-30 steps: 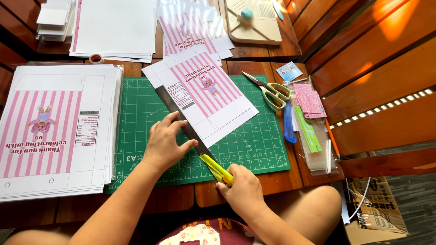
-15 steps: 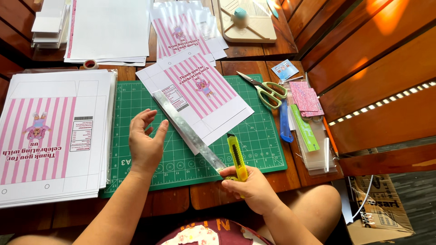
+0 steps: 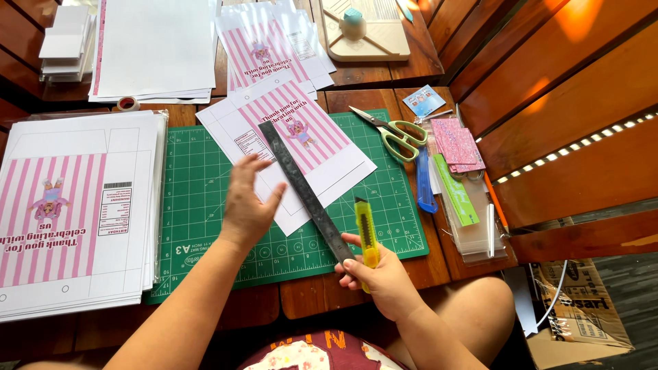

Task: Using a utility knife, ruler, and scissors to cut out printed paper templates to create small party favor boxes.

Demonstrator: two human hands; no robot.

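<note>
Between cuts on the pink-striped printed sheet [image 3: 301, 147], by the look of it: right hand [image 3: 384, 274] wrapped around the yellow utility knife [image 3: 366, 233], thumb tip touching the near end of the metal ruler [image 3: 305, 192]; left hand [image 3: 247, 205] open, fingers loosely spread, hovering over the sheet's near-left edge just beside the ruler. Sheet lying askew on the green cutting mat [image 3: 205, 171] atop the counter [image 3: 363, 103], ahead of both hands, ruler slanting across it. Next, probably: pinning the ruler flat along a printed line, then setting the blade against its edge.
</note>
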